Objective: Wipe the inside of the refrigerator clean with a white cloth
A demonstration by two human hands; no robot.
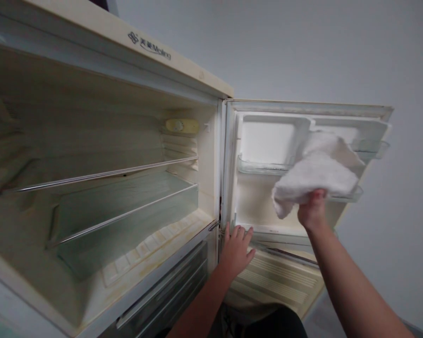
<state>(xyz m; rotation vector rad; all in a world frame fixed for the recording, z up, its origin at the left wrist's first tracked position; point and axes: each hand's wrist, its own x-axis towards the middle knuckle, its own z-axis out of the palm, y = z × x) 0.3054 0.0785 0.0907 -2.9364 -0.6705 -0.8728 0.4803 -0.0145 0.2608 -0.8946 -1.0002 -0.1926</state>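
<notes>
A white cloth (319, 164) is gripped in my right hand (313, 211), raised in front of the inner side of the open upper refrigerator door (257, 202). The cloth is slightly blurred and covers part of the door's shelves. My left hand (237, 249) rests with fingers spread at the lower hinge-side corner of that door, near its bottom rack (285, 237). A clear door shelf (264, 166) shows to the left of the cloth. Whether the cloth touches the door I cannot tell.
On the left stands the open refrigerator compartment (207, 197), with a glass shelf (109, 176), a clear drawer (127, 230) and yellow stains on its floor. Below, the lower door (278, 277) also stands open beside a dark drawer (169, 291). A grey wall (303, 51) is behind.
</notes>
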